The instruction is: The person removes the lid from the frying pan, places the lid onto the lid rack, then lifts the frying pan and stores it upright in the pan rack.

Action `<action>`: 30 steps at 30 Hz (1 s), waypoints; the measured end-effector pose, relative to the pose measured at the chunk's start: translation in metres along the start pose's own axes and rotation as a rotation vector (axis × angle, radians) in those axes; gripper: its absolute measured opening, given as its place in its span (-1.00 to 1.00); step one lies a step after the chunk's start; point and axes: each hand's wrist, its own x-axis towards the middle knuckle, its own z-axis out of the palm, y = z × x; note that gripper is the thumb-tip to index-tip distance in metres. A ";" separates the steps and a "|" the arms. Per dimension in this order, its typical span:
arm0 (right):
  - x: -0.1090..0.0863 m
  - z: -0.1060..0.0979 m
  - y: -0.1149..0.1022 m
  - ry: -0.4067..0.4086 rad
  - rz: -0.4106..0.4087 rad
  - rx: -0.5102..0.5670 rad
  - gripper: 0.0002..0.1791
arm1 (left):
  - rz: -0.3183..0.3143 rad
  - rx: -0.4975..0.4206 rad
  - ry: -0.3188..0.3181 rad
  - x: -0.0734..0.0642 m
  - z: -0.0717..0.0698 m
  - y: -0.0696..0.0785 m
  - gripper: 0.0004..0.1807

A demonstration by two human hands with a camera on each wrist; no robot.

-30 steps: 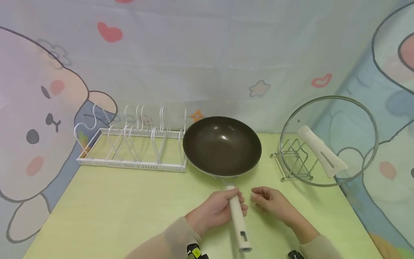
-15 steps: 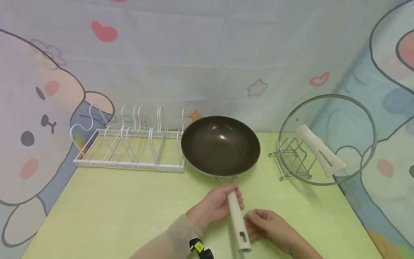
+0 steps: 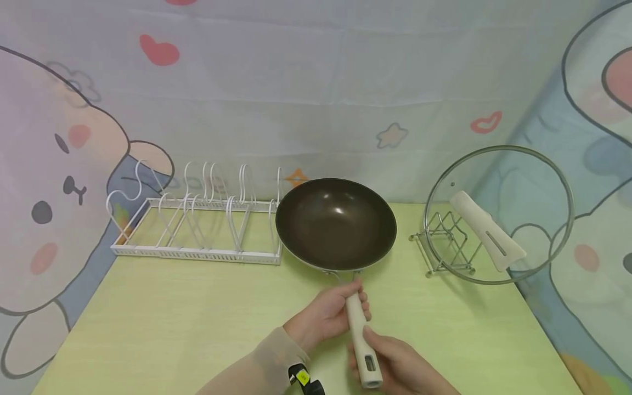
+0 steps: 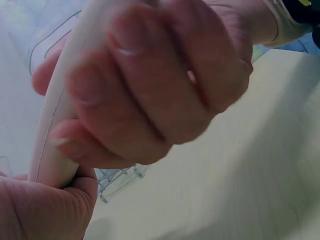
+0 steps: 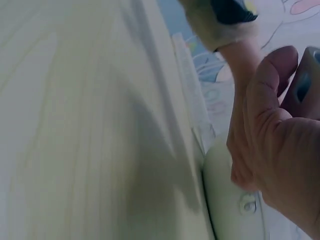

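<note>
Pan (image 3: pixel 336 222) just ahead of the grip, dark bowl facing up and back at us, and both hands are on it! Left hand (image 3: pixel 328 314) has the pale handle (image 3: pixel 357 323) high up, close under the bowl, thumb lying along the top and fingertips curling round the far side. Right hand (image 3: pixel 395 362) takes the lower stretch, thumb on top, fingers wrapped beneath, and the slotted end pokes out past it, toward the viewer. It's a narrow, wrapped hold from both, one hand just beside the other, and the left wrist view shows those curled fingers right up against the handle. Whether the bowl's base touches the table (image 3: pixel 197 329) under it all, I cannot tell. Out to the left of the grip and farther off, a white rack (image 3: pixel 197 253) lies along the back, its near end just beside the bowl's rim; touching or not, that's hard to say. Over to the right of the grip, a metal rack (image 3: pixel 420 255) sits well apart, and there's the clear lid (image 3: pixel 533 214), tilted up at that rack, pale knob (image 3: pixel 487 230) slanting across. Beyond everything hangs a printed cloth (image 3: pixel 316 82).
</note>
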 end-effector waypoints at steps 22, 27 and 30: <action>0.028 0.027 -0.008 0.068 -0.037 0.259 -0.61 | -0.016 0.066 -0.023 -0.003 -0.002 -0.002 -0.72; 0.029 0.030 -0.008 0.102 -0.023 0.252 -0.66 | -0.021 0.048 -0.021 -0.002 -0.002 -0.003 -0.71; 0.030 0.032 -0.008 0.125 -0.019 0.269 -0.68 | -0.017 0.043 -0.019 -0.002 -0.002 -0.003 -0.71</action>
